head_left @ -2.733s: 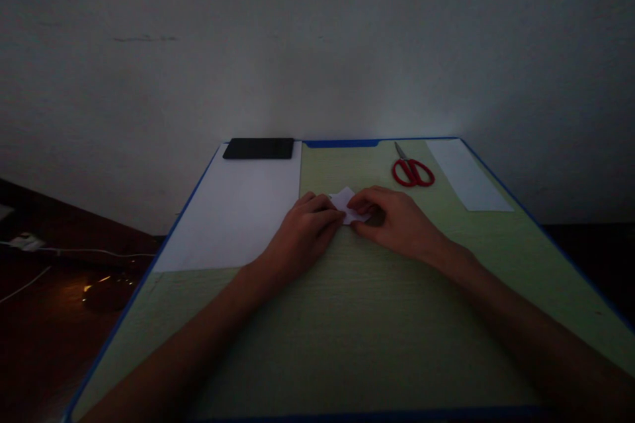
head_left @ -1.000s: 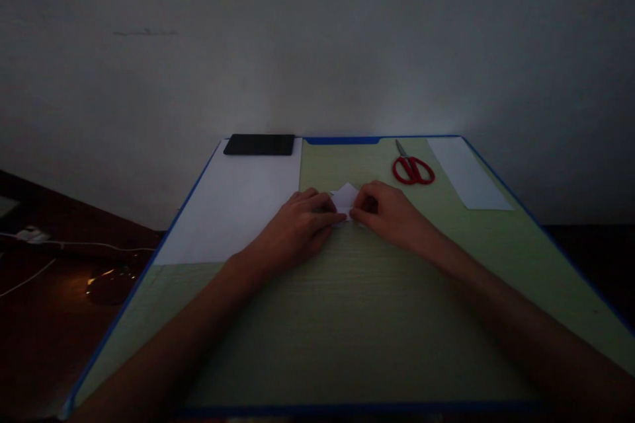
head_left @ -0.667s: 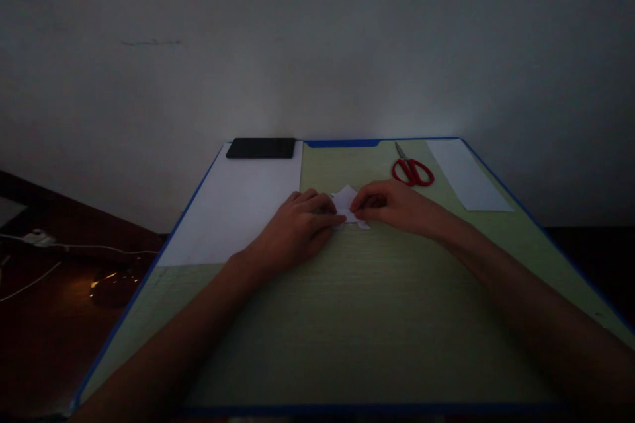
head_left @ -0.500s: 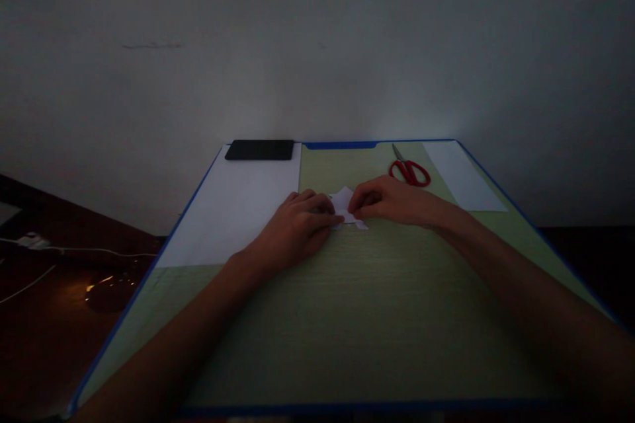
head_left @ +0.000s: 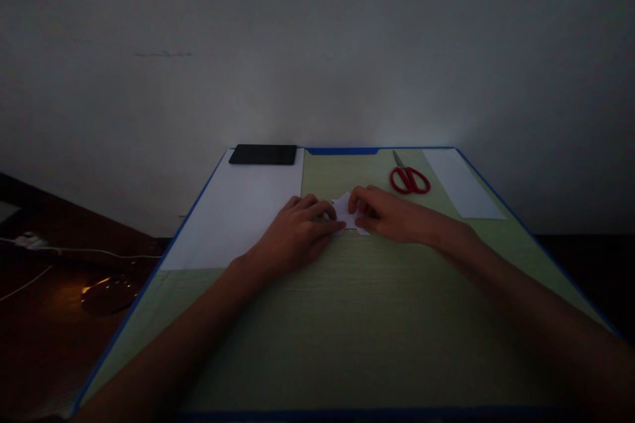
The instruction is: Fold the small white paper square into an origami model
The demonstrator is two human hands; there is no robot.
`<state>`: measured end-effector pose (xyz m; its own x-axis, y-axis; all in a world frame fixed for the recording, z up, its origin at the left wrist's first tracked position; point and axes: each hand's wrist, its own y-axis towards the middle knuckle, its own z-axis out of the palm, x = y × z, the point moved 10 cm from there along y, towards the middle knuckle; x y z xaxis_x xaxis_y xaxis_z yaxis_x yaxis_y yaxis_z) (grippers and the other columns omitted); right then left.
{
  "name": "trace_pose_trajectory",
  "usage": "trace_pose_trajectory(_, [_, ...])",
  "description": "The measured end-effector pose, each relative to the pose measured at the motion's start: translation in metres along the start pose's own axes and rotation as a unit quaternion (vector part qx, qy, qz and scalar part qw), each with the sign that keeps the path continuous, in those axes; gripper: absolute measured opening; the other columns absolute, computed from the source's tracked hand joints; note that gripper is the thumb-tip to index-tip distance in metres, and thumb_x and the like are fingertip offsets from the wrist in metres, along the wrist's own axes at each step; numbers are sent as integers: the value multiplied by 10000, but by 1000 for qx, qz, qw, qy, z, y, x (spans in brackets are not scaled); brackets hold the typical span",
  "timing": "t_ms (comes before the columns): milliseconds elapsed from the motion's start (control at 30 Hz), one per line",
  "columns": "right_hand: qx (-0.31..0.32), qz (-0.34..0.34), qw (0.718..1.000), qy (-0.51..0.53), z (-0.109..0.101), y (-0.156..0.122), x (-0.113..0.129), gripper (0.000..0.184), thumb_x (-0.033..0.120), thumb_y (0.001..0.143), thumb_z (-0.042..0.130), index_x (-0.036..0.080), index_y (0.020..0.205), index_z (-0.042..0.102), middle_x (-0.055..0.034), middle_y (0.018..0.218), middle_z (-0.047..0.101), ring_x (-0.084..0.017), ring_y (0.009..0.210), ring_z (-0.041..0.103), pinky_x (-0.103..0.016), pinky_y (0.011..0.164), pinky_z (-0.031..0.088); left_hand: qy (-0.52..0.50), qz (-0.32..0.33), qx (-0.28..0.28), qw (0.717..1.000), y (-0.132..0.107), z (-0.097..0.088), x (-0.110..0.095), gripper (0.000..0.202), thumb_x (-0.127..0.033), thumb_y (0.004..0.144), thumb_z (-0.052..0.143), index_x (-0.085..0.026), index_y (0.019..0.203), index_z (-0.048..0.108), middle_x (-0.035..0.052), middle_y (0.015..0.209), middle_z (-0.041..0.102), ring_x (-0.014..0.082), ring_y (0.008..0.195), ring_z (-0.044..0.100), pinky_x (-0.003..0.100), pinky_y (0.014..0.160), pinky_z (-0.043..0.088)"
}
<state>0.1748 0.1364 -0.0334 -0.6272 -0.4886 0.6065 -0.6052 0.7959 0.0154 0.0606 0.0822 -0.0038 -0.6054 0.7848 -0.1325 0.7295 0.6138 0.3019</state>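
Observation:
A small folded piece of white paper [head_left: 346, 213] lies on the pale green tabletop between my two hands, with points of it showing at the top and at the lower right. My left hand [head_left: 303, 228] grips its left side, thumb along the lower edge and fingers curled over. From the right, my right hand [head_left: 384, 213] holds the other side with bent fingers and thumb. Fingers cover both sides of the paper, so its full shape is hidden. Just beyond my right hand lie red-handled scissors [head_left: 409, 180], blades pointing to the wall.
A black phone-like slab [head_left: 262, 154] rests on a large white sheet [head_left: 233, 211] at the left. Another white paper strip [head_left: 466, 188] lies at the right. The table [head_left: 337, 337] has a blue rim and meets a grey wall. A white cable [head_left: 99, 251] runs at the left.
My right thumb and fingers have shifted a little on the paper's right side, and the thumb now sits further from the index finger. The whole view has tilted slightly upward.

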Motion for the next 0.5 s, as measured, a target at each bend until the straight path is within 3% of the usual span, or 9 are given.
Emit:
trace_pose_trajectory(300, [-121, 0, 989, 80, -5, -23, 12, 265, 123, 909, 592, 221, 1146, 657, -42, 989, 588, -136, 762, 626, -315, 747, 541, 19, 1, -8, 1000, -1, -4, -4, 316, -187, 940, 564, -267, 1211, 707, 68, 1231, 678, 277, 1117, 558, 458, 904, 445])
trace_pose_trajectory(500, [-151, -53, 987, 17, -6, -28, 23, 223, 125, 938, 568, 220, 1082, 710, -68, 1056, 593, -177, 916, 625, -340, 825, 538, -7, 24, -9, 1000, -1, -4, -8, 340, -143, 925, 567, -231, 1234, 680, 62, 1395, 620, 291, 1295, 493, 501, 1013, 417])
